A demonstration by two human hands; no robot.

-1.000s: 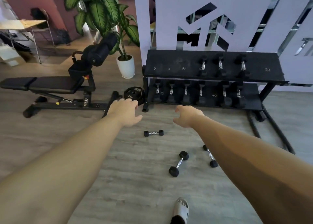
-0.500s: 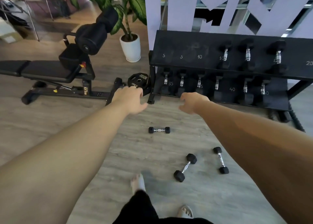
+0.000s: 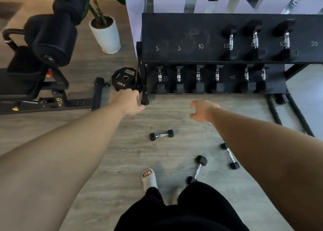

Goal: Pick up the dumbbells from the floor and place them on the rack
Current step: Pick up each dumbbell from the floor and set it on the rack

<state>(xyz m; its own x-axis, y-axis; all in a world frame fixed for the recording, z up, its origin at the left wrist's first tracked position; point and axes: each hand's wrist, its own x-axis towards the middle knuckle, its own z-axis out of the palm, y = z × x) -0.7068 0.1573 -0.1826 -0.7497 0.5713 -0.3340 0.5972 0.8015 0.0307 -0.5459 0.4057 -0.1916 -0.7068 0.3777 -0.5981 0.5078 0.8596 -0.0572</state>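
Closer now than half a second ago, the person has stepped up to the rack (image 3: 227,38), which fills the upper view, and a sandalled foot (image 3: 149,179) has come forward on the floor (image 3: 104,161).

Its top shelf carries three dumbbells at the right, while the chalked 5, 5 and 10 spots at the left are bare; those are probably meant for the small weights below. The lower shelf looks full.

At the left, a workout bench (image 3: 43,56), a potted plant (image 3: 104,31) and a 10 kg plate (image 3: 126,79) leaning by the rack's leg crowd that side, though none blocks the floor in front.

Both arms reach ahead: the left hand (image 3: 128,101) and right hand (image 3: 203,111) are loosely spread and grasp nothing.

Three dumbbells are still down: the nearest-the-rack dumbbell (image 3: 161,135) between the hands, a middle dumbbell (image 3: 198,169) partly hidden by the knee, and a right dumbbell (image 3: 229,156) beneath the right forearm.
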